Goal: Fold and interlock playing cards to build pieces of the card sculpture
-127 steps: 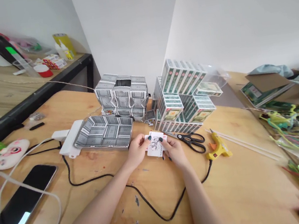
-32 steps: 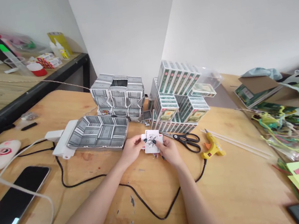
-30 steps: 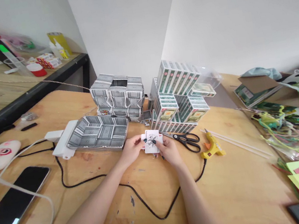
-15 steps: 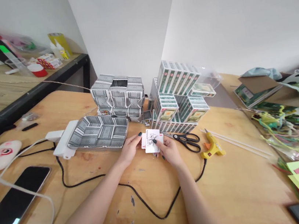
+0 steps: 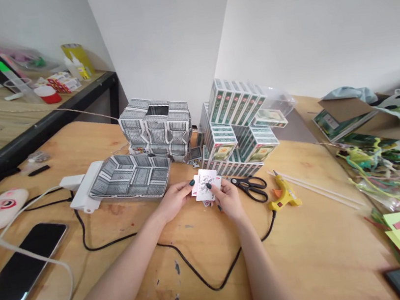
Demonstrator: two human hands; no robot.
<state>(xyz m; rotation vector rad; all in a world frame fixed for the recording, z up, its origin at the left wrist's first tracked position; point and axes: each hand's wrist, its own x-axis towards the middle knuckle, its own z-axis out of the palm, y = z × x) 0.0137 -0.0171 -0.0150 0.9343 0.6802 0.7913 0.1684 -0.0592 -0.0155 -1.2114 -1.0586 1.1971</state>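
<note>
Several playing cards, a joker on top with aces showing behind, are held over the middle of the table. My right hand grips them, its thumb on the joker's face. Closed at the cards' left edge is my left hand, its thumb and fingers pinching a card there. Behind the hands stand a tray made of folded playing cards and a boxy card structure with a square hole in its top. Black scissors lie just right of my right hand.
Green-and-white card boxes are stacked behind the scissors. A yellow glue gun lies at right near white glue sticks; its black cord loops across the front. A phone, white power strip and cables lie left.
The cards have shifted slightly right and up in view, with both hands moving along. The joker is tilted a little more, and more of a lower card shows beneath it.
</note>
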